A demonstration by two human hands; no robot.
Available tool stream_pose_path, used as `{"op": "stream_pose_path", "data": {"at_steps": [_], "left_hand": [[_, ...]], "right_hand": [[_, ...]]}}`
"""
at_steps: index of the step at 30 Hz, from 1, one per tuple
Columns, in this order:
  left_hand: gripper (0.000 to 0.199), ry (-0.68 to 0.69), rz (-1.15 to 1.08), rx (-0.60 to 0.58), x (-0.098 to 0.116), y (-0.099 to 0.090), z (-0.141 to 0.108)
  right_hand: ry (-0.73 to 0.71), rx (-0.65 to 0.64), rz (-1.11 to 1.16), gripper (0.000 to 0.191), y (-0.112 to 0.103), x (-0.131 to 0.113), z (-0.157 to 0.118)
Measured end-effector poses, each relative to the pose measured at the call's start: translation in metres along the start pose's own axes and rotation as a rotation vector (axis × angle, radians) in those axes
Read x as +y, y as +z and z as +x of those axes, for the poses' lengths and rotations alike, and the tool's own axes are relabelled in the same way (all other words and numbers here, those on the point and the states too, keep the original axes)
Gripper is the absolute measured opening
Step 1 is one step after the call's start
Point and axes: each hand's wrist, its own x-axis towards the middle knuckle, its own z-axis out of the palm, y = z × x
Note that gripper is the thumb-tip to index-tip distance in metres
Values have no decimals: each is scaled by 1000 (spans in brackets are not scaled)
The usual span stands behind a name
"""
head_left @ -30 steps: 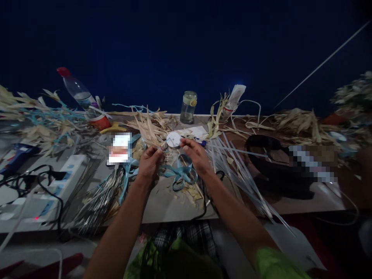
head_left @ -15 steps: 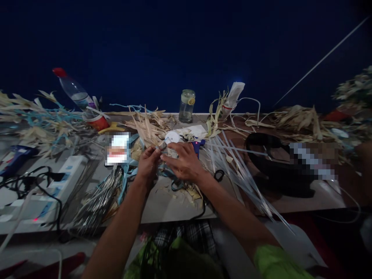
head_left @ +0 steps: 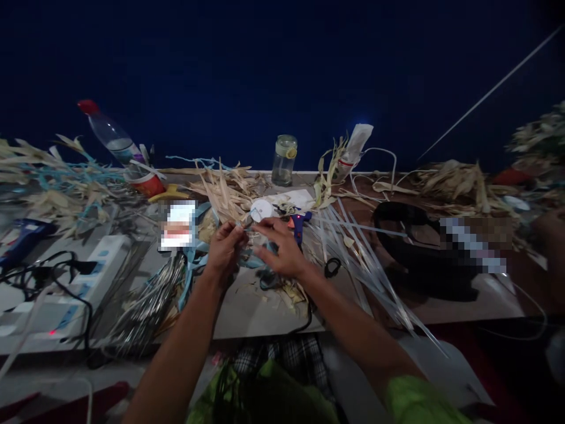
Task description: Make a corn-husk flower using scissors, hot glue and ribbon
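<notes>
My left hand (head_left: 224,250) is closed in a pinch over the middle of the table. Something small and thin is between its fingertips, too dim to name. Just to its right, my right hand (head_left: 280,247) has its thumb and fingers apart, with the fingertips near the left hand's pinch. A white round lid or disc (head_left: 262,210) sits right behind the fingers. Dried corn husks (head_left: 225,197) lie behind my left hand. A blue glue gun (head_left: 300,224) with a small red light is beside my right hand. Light blue ribbon (head_left: 189,271) lies left of my left wrist.
A bundle of metal wires (head_left: 152,306) and a white power strip (head_left: 95,282) lie on the left. Clear glue sticks (head_left: 371,265) spread over the right side, next to a black curved object (head_left: 419,253). A glass bottle (head_left: 284,160) and a tilted plastic bottle (head_left: 112,138) stand behind.
The fingers of my right hand have spread and drawn slightly away from the left fingertips. My left hand stays pinched in nearly the same spot.
</notes>
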Motion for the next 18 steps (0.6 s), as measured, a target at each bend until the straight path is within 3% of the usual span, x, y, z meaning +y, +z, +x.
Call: {"op": "stream_pose_path", "data": {"at_steps": [4, 6, 9, 12, 18], "left_hand": [[31, 10, -2, -16, -1, -4, 2], [29, 7, -13, -35, -2, -5, 2], [27, 8, -15, -39, -3, -5, 1], [28, 10, 12, -55, -3, -2, -1], [28, 1, 61, -85, 1, 0, -4]], "right_hand": [[-218, 2, -123, 18, -6, -10, -5], [-130, 116, -46, 17, -10, -9, -4], [151, 252, 146, 23, -9, -1, 1], [307, 188, 294, 26, -2, 7, 5], [438, 139, 417, 29, 9, 10, 3]]}}
